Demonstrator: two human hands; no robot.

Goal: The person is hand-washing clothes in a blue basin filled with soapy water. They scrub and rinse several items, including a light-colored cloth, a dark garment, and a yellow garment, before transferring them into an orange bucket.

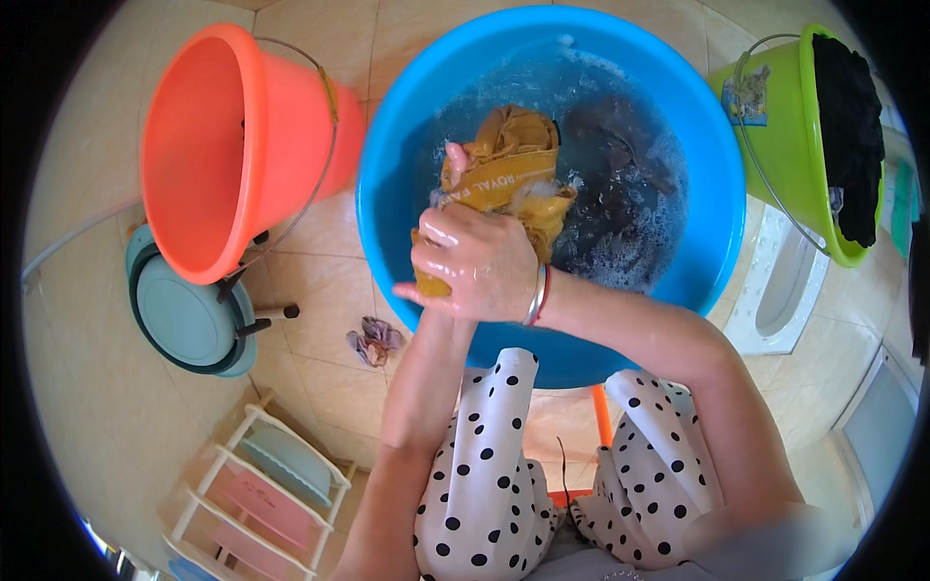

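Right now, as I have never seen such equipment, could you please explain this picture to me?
There is no machine here: these are a person's two bare hands. A wide fisheye camera on the head looks down, so straight edges look bent. The right hand, with bands at the wrist, grips a mustard cloth. The left hand is mostly hidden behind it. Both are over a blue tub of sudsy water, where dark cloth lies. On the tiled floor, an orange bucket stands at left, a green bucket with black cloth at right.
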